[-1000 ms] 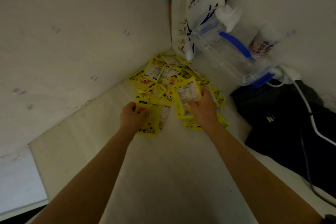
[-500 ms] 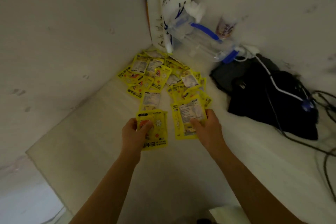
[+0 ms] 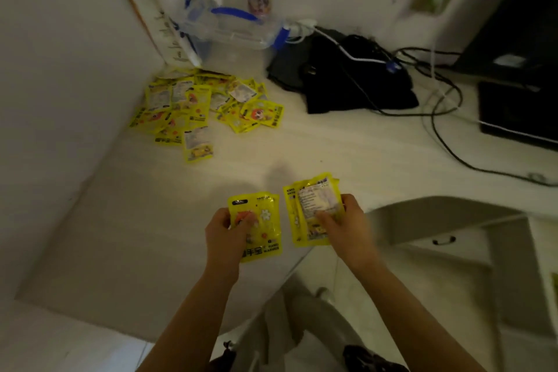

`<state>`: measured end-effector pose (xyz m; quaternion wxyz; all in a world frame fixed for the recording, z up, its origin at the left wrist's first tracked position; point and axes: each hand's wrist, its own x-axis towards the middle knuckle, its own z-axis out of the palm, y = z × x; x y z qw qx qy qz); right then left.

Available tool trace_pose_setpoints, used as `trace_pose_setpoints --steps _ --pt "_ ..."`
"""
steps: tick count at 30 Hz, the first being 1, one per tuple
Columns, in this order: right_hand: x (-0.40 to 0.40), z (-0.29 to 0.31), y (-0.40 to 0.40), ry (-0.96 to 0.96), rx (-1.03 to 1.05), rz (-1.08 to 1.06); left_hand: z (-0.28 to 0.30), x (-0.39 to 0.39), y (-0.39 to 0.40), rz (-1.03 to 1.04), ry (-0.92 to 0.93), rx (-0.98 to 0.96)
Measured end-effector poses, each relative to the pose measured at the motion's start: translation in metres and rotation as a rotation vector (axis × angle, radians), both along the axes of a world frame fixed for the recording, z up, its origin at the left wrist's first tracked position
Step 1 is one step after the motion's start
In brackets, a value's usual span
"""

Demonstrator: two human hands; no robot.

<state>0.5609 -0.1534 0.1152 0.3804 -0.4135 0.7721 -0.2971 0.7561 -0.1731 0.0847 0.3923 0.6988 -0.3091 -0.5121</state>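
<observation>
My left hand [image 3: 227, 228] grips a yellow hand-warmer packet [image 3: 263, 226], printed side up, near the desk's front edge. Beside it my right hand [image 3: 342, 225] holds a small stack of yellow packets [image 3: 308, 205] with the white label side up. Both hands have the thumb on top and fingers underneath. A pile of several more yellow packets [image 3: 205, 106] lies in the far left corner of the white desk [image 3: 126, 235], well away from both hands.
Behind the pile stand a white paper bag [image 3: 163, 9], a clear plastic box with blue handle [image 3: 229, 27] and a cup [image 3: 259, 0]. A black bag [image 3: 347, 81], cables [image 3: 444, 118] and a black monitor base [image 3: 519, 112] fill the right. A drawer [image 3: 444, 240] is below right.
Both hands pulled back from the pile toward the desk's front edge, each carrying yellow packets. The camera view swung right and back, revealing the monitor and cables.
</observation>
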Motion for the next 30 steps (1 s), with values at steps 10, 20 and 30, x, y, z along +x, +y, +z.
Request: trace_pose_setpoints --steps 10,20,30 --pt "-0.084 0.008 0.114 -0.047 -0.051 -0.322 -0.008 -0.104 0.043 -0.348 0.122 0.047" --pt "-0.209 -0.001 0.277 -0.078 -0.067 -0.624 -0.010 -0.259 0.162 -0.603 0.105 0.072" --pt "-0.324 -0.009 0.407 -0.091 -0.021 -0.827 -0.017 -0.399 0.274 -0.740 0.111 0.112"
